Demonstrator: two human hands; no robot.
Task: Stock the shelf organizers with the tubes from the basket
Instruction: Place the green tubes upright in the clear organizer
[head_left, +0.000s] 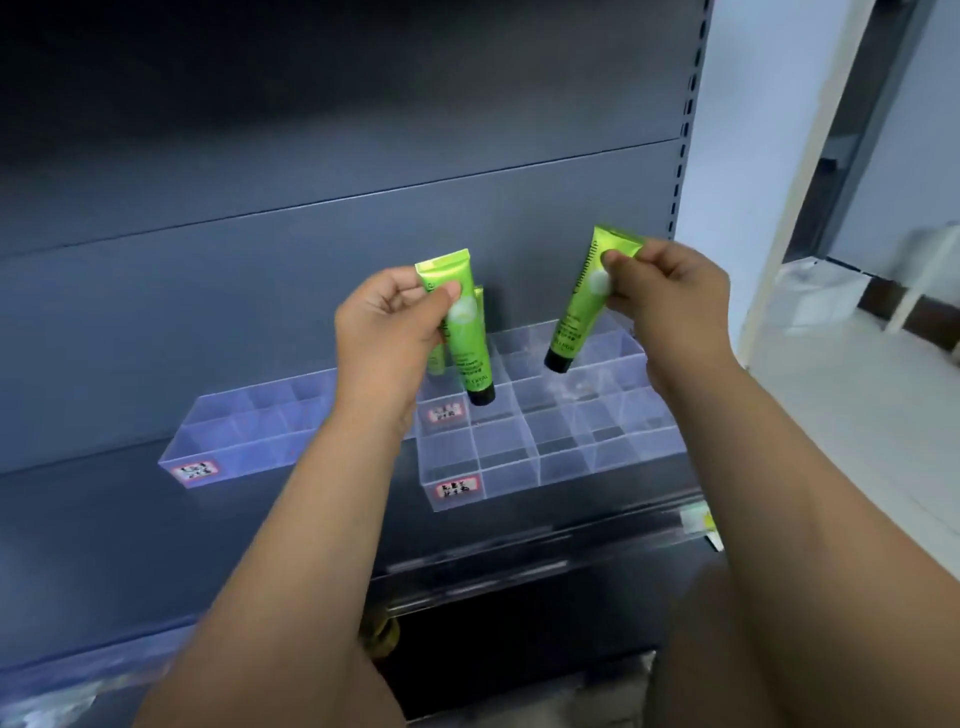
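Note:
My left hand (387, 332) pinches a green tube with a black cap (467, 343), cap down, over the back left cells of the clear right organizer (550, 447). Another green tube (479, 301) shows partly behind it; how it is held is hidden. My right hand (670, 296) pinches a second green tube (582, 306) near its crimped end, tilted, its black cap hanging above the organizer's rear cells. A second clear organizer (244, 436) sits to the left on the dark shelf. The visible cells look empty. The basket is not in view.
The dark shelf back panel (363, 182) rises behind the organizers. Red-bordered labels (451, 488) mark the organizer fronts. A slotted upright (683, 156) bounds the shelf on the right. Beyond it lie a pale floor and white furniture. A lower shelf edge (519, 566) runs below.

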